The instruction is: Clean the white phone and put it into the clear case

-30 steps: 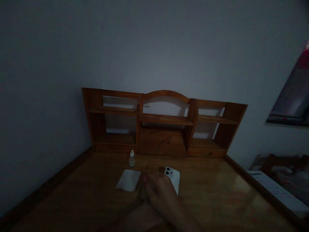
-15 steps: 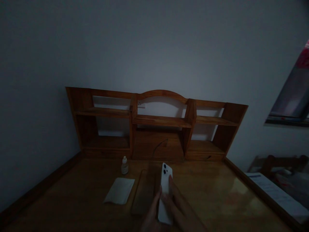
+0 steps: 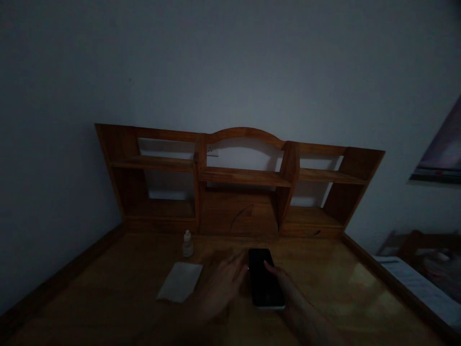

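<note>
A smartphone (image 3: pixel 265 283) lies in my right hand (image 3: pixel 286 283), its dark screen facing up. My right thumb rests on the screen near its right edge, and the other fingers are hidden beneath the phone. Just left of it, my left hand (image 3: pixel 226 276) is held low over the desk, fingers stretched out and slightly blurred, with nothing seen in it. Its fingertips come close to the phone's left edge; whether they touch, I cannot tell. Beside the left wrist lies a folded white cloth or tissue (image 3: pixel 180 282). A small white-capped dropper bottle (image 3: pixel 188 245) stands upright behind it.
A wooden shelf unit (image 3: pixel 245 180) runs along the back of the wooden desk (image 3: pixel 324 274) against the wall. Raised edges border both desk sides. Papers (image 3: pixel 418 283) lie beyond the right edge, near a chair (image 3: pixel 428 240). The room is dim.
The phone has turned from its white back to its dark screen and is now in my right hand alone. My left hand has let go and moved left, over where a flat brown rectangle showed.
</note>
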### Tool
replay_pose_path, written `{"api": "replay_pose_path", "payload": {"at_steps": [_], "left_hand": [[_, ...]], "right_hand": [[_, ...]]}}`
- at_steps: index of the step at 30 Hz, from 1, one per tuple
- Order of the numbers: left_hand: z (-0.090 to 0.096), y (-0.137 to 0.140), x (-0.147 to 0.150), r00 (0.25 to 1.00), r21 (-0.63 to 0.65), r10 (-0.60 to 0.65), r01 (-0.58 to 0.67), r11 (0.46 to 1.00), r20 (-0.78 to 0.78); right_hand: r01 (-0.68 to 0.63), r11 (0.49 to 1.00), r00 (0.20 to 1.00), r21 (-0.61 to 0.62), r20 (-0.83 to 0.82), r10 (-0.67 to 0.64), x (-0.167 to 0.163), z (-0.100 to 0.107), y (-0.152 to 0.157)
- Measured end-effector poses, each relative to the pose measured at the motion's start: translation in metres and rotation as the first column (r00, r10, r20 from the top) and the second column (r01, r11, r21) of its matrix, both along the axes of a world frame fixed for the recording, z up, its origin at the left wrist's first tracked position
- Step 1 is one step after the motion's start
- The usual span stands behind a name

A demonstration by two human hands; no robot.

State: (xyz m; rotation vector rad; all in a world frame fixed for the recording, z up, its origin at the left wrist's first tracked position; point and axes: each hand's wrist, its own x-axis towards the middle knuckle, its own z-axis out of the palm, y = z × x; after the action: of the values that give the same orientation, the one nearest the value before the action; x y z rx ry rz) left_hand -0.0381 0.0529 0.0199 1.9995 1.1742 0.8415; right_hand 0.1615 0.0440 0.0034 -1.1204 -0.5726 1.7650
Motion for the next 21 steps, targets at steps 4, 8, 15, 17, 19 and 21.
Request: {"api": "replay_pose_path", "payload": {"at_steps": [4, 8, 15, 17, 19, 21], "left_hand": [[-0.015, 0.025, -0.031, 0.963, 0.099, 0.252, -0.243, 0.965, -0.099], [-0.031, 0.035, -0.045, 0.96, 0.08, 0.257, -0.249, 0.965, -0.107], [-0.031, 0.035, -0.053, 0.966, 0.125, 0.253, -0.245, 0.961, -0.057], [-0.032, 0.038, -0.059, 0.965, 0.077, 0.256, -0.252, 0.965, -0.048], [-0.032, 0.043, -0.063, 0.967, 0.027, 0.251, -0.25, 0.968, -0.05], [-0.033, 0.05, -0.065, 0.967, -0.008, 0.249, -0.25, 0.968, -0.051]], "right_hand": [[0.073, 0.994, 0.996, 0.075, 0.053, -0.077, 0.017, -0.007, 0.007], [0.093, 0.99, 0.991, 0.103, 0.091, -0.103, 0.027, -0.008, 0.011], [0.177, 0.979, 0.968, 0.098, 0.162, -0.192, 0.03, -0.009, 0.005], [0.201, 0.975, 0.953, 0.096, 0.21, -0.217, 0.031, -0.01, 0.005], [0.212, 0.971, 0.935, 0.112, 0.264, -0.235, 0.033, -0.012, 0.007], [0.205, 0.97, 0.93, 0.128, 0.284, -0.234, 0.035, -0.014, 0.01]]}}
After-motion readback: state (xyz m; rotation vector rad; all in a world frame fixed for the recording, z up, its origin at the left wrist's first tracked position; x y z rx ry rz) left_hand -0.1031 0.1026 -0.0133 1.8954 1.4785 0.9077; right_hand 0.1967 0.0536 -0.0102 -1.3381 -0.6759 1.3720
